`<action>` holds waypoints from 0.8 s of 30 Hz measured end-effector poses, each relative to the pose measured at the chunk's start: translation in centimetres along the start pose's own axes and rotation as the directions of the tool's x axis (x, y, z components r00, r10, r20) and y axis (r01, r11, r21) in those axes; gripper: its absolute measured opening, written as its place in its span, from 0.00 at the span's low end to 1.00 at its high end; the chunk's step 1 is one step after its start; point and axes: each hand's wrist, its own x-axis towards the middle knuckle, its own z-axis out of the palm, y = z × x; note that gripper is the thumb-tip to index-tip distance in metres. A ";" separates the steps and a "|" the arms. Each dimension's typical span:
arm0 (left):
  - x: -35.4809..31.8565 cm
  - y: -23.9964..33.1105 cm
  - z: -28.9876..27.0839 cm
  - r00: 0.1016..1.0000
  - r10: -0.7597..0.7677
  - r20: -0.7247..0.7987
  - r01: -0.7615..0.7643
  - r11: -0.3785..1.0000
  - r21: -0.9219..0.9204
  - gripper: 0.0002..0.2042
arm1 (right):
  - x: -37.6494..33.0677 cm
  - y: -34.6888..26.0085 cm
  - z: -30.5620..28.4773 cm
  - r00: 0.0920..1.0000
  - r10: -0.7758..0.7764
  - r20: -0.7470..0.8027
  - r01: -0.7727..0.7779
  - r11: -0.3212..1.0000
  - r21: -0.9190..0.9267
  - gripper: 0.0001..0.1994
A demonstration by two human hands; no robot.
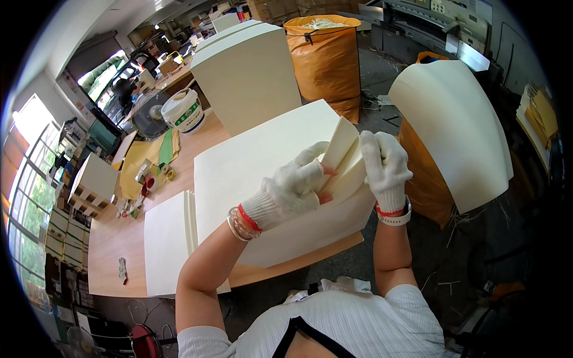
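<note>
A broad stack of cream paper sheets (262, 149) lies in front of me, its right end bent upward in a curl. My right hand (387, 164), in a white knit glove with a red-edged cuff, is closed on the edge of the curled sheets. My left hand (292, 186) wears a similar glove with bare fingertips showing. Its fingers are spread, two tips touching the paper inside the curl, and nothing is plainly gripped there. A white watch sits on my right wrist, clear bangles on my left.
A lower paper stack (167, 244) lies left on the wooden table (119, 262); a tall one (245, 77) stands behind. A white bucket (182, 111), tape rolls (171, 175) and a fan (149, 113) are farther left. Orange sacks (325, 65) stand beyond, with large curved sheets (453, 125) at right.
</note>
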 end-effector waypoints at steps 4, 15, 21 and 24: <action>-0.1 -0.4 0.1 1.000 0.029 -0.007 -0.029 0.999 -0.012 0.13 | -0.2 -0.2 0.3 0.997 0.054 -0.054 -0.050 0.996 0.073 0.13; -0.2 -0.1 -0.2 0.998 0.023 0.055 -0.026 0.998 0.060 0.17 | 0.4 -1.0 0.4 0.965 0.260 -0.030 -0.248 0.944 0.216 0.04; 0.1 -0.6 0.3 0.995 0.091 -0.035 -0.087 0.992 0.092 0.13 | -0.2 0.0 0.3 0.995 0.088 -0.052 -0.081 0.988 0.133 0.05; 0.0 -0.3 -0.3 0.996 0.083 0.040 -0.088 0.987 0.134 0.13 | 0.1 -0.3 0.3 0.991 0.130 -0.035 -0.121 0.976 0.183 0.06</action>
